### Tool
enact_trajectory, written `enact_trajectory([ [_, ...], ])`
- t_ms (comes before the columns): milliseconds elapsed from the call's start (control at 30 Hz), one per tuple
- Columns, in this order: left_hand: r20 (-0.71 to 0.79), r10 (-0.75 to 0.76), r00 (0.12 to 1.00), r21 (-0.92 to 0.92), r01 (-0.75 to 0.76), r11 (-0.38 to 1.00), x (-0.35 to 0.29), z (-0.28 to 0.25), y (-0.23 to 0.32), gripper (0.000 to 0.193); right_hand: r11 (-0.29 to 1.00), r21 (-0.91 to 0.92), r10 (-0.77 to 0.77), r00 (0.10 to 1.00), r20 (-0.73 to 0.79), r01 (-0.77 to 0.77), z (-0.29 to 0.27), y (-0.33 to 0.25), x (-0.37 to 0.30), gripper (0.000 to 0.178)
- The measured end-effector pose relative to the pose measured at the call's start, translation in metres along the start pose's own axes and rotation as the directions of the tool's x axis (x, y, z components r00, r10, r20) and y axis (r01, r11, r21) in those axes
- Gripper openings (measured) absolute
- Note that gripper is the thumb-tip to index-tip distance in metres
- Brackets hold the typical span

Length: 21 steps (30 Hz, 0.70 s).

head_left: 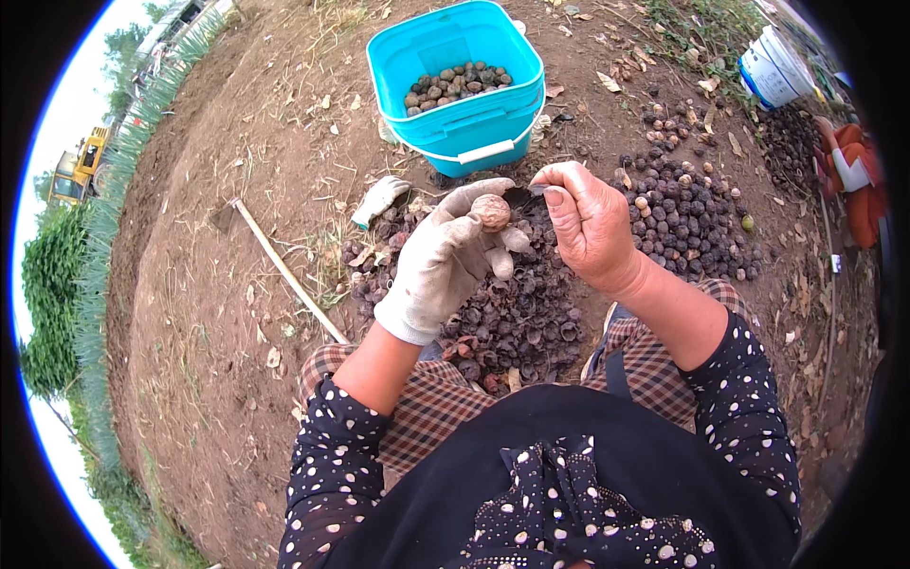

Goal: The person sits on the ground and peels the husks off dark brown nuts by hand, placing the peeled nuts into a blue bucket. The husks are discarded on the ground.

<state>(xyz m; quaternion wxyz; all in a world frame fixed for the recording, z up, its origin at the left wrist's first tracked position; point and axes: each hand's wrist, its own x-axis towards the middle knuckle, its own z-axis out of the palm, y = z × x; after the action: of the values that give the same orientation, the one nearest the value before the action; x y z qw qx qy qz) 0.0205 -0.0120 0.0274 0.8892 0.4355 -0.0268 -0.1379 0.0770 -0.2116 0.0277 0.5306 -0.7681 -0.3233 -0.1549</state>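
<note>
**A nut held up in front of the blue bucket**

Head view: The left hand (pixel 445 261), in a pale work glove, holds a round light-brown nut (pixel 491 211) pinched between thumb and fingertips, raised just in front of the blue bucket (pixel 493 119). The bare right hand (pixel 588 223) is just right of the nut, fingers curled into a tight fist around a small dark thing at its top; what that thing is cannot be told. The two hands are close together but not touching.

The blue bucket stands on bare earth beyond the hands, with a white handle hanging down its front wall and a layer of dark nuts (pixel 458 83) in its bottom. Between the bucket and the person's knees lies a heap of dark husks (pixel 517 322), directly under the hands. To the right of the bucket spreads a pile of dark unhulled nuts (pixel 687 223). Just left of the bucket's base lies a spare pale glove (pixel 379 197), and farther left a long wooden stick (pixel 284 270) slants across the soil. Well to the right of the bucket, near the rim, a white bucket (pixel 773 66) sits tilted.
</note>
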Motion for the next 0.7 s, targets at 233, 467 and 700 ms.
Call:
enact_trajectory([
  [233, -0.059, -0.032, 0.998, -0.268, 0.015, 0.963, 0.003, 0.0, 0.001, 0.06, 0.999, -0.038, -0.032, 0.999, 0.005, 0.033, -0.006, 0.002, 0.004, 0.015],
  [467, -0.083, 0.01, 0.997, -0.075, -0.016, 0.997, 0.003, -0.005, 0.0, 0.047, 0.971, 0.143, 0.193, 0.981, -0.005, -0.19, -0.005, 0.0, 0.002, 0.023],
  [700, -0.142, 0.036, 0.989, -0.054, -0.044, 0.998, 0.005, -0.011, 0.002, 0.055, 0.999, -0.039, 0.037, 0.897, 0.441, -0.022, -0.005, 0.014, -0.008, 0.047],
])
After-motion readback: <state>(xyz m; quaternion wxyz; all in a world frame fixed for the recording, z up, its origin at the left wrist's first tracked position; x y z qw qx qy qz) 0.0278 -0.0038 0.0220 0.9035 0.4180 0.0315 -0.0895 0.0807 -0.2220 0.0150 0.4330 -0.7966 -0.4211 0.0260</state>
